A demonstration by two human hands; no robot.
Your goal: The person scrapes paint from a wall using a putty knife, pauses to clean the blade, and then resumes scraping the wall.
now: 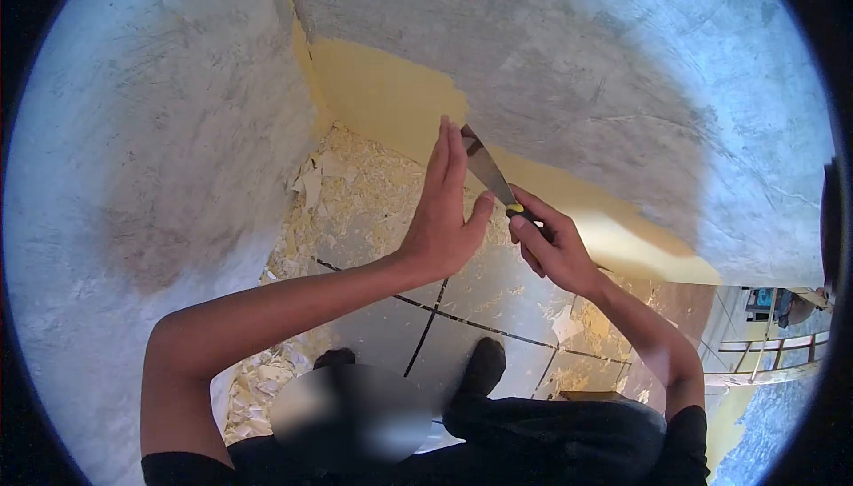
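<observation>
My right hand (555, 242) is wrapped round the dark handle of a putty knife (488, 169), whose yellow collar shows above the fingers. Its broad metal blade points up and to the left. Beside the blade is my left hand (444, 202), raised with straight fingers and the thumb apart, its fingertips close to the blade's tip in this view. Behind both hands runs a strip of yellow paint (391, 86) low on the wall. Above that strip the wall (586, 77) is bare grey and scratched.
Yellow and white paint flakes (355, 175) lie thick in the corner and along the left wall (187, 148). Grey floor tiles (382, 322) with dark joints are underfoot, near my dark shoe (486, 366). A blurred pale round shape (302, 410) is before my body. At far right, a ladder-like frame (773, 344) appears.
</observation>
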